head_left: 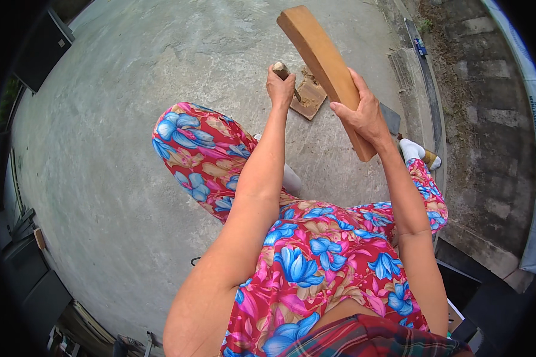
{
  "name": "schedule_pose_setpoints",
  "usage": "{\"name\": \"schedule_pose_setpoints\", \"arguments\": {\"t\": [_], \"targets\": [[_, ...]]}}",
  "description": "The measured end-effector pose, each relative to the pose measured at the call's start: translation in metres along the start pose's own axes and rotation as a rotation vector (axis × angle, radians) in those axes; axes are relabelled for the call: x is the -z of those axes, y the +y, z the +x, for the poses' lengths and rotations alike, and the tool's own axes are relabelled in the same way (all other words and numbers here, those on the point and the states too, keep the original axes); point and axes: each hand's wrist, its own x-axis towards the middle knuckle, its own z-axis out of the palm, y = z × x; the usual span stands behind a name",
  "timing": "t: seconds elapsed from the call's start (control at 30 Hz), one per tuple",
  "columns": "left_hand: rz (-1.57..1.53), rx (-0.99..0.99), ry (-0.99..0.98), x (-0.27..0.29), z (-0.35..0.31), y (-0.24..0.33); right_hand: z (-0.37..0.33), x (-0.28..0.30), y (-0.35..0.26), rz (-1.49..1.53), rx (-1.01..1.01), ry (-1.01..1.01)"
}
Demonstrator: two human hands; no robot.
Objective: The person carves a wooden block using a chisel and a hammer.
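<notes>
head view, looking down at a seated person in red trousers printed with blue flowers, on a grey concrete floor. the left arm runs up from the lower edge, nearly straight, elbow only slightly bent; the left hand is closed in a fist around the wooden handle of a chisel-like tool, the handle end showing above the thumb and the thin dark shaft passing down beyond the hand toward a small wooden block. the block lies flat on the floor just past the knees, its top roughened with pale chips; whether the tool's tip touches it cannot be told. the right arm rises along the right side, wrist cocked; the right hand grips a long flat wooden bat near its lower end, fingers wrapped across its broad face. the bat is tilted, its far end pointing up and to the left, above and just beside the block and apart from the tool handle. a foot in a white sock shows at right, near a raised concrete kerb.
</notes>
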Motion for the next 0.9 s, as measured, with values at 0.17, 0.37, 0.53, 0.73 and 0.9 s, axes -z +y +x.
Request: {"name": "schedule_pose_setpoints", "arguments": {"t": [0.17, 0.37, 0.53, 0.73, 0.9], "targets": [[-0.094, 0.055, -0.140, 0.004, -0.002, 0.007, 0.013, -0.008, -0.023, 0.040, 0.134, -0.012], [-0.190, -0.070, -0.170, 0.000, -0.002, -0.005, 0.035, -0.030, -0.013, -0.281, 0.035, -0.278], [-0.328, -0.119, -0.145, 0.003, -0.006, 0.000, 0.042, -0.023, -0.033, -0.271, 0.051, -0.337], [0.055, -0.084, -0.221, 0.007, -0.001, 0.003, 0.042, -0.036, -0.002, -0.300, 0.019, -0.262], [-0.264, 0.028, -0.130, 0.004, 0.004, 0.009, 0.044, -0.018, -0.006, -0.199, 0.016, -0.233]]}}
